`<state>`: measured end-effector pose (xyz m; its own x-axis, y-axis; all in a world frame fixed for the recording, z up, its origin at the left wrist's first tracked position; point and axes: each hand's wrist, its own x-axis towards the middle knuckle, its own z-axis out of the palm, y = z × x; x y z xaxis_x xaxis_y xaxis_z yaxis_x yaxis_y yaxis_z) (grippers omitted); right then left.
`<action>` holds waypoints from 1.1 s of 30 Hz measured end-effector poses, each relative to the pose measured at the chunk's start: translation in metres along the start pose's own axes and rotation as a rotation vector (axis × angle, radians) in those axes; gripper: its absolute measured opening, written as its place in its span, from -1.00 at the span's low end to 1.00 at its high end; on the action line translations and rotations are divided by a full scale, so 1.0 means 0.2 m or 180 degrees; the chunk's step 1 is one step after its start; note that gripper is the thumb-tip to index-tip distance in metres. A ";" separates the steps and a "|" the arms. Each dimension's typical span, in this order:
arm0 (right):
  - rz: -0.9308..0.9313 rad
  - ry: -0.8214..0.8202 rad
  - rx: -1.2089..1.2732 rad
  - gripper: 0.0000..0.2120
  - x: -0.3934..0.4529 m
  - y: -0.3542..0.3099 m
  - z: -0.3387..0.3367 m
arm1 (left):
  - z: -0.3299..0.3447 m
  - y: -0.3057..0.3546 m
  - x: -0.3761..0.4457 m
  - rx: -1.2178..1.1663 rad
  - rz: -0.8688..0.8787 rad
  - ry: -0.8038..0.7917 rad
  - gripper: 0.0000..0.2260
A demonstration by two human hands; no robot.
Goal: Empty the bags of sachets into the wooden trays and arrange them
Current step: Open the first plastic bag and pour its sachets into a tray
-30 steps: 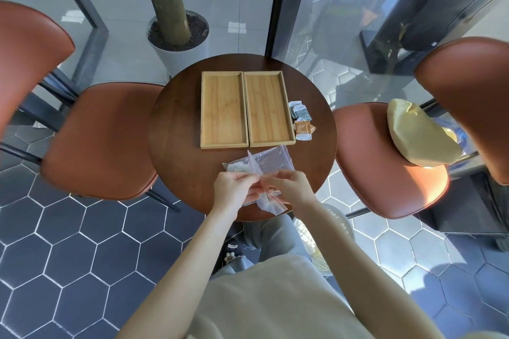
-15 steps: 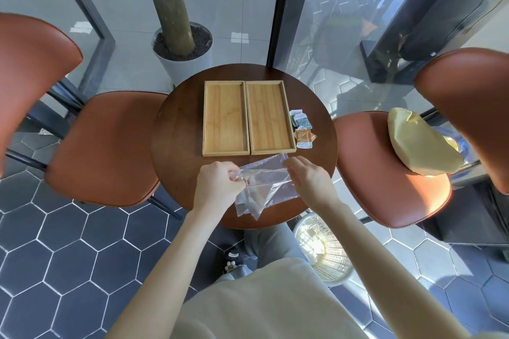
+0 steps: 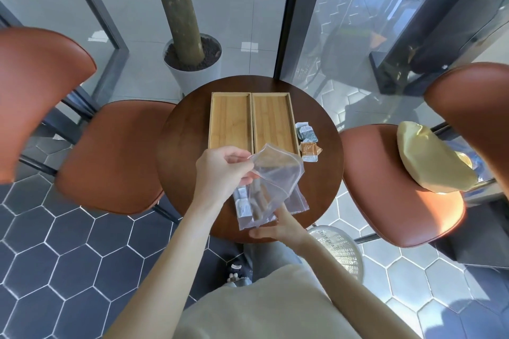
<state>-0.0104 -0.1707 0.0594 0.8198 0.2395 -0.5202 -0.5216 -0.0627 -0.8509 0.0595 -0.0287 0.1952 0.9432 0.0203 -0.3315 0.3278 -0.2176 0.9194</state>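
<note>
- Orange sachet (image 3: pixel 310 149): white band along its near edge carries dark print, too blurred to read.
- Grey-green sachets (image 3: pixel 306 131): pale markings, illegible.
- White sachets in bag (image 3: pixel 243 204): faint print, illegible.
- No readable text anywhere else.

A round dark wooden table (image 3: pixel 176 173) stands on dark hexagon floor tiles (image 3: pixel 55 256). Orange chairs (image 3: pixel 110 157) flank it; beyond it, a potted trunk (image 3: pixel 192 63) and sunlit glass walls (image 3: pixel 344 22).

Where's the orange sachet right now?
The orange sachet lies on the round table, just right of the right wooden tray, below the grey sachets.
</note>
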 end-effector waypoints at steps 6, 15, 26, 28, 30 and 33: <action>-0.0369 0.1113 0.0164 -0.92 0.08 -0.13 0.08 | -0.02 0.05 0.02 -0.0589 -0.0013 -0.0124 -0.89; 0.0236 0.0315 0.0055 -0.88 0.28 -0.36 -0.11 | -0.09 -0.32 0.45 0.0271 -0.0663 -0.0272 -0.60; 0.1249 -0.0148 0.0807 -0.79 0.72 -0.41 -0.31 | -0.01 -0.58 0.73 -0.0972 -0.1854 -0.1103 -0.87; 0.1268 -0.0194 0.0988 -0.85 0.79 -0.40 -0.33 | 0.00 -0.56 0.75 -0.0806 -0.1931 -0.0798 -0.88; 0.1327 -0.0135 0.0871 -0.84 0.85 -0.41 -0.34 | 0.01 -0.55 0.78 -0.0557 -0.1921 -0.0538 -0.83; 0.1379 -0.0003 0.0905 -0.81 0.93 -0.43 -0.34 | 0.02 -0.54 0.85 -0.0476 -0.1812 -0.0262 -0.80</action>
<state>0.2040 -0.1862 0.0308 0.5142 0.2507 -0.8202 -0.8569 0.1094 -0.5037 0.1836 -0.0065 0.0392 0.6115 0.0164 -0.7911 0.7906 -0.0545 0.6099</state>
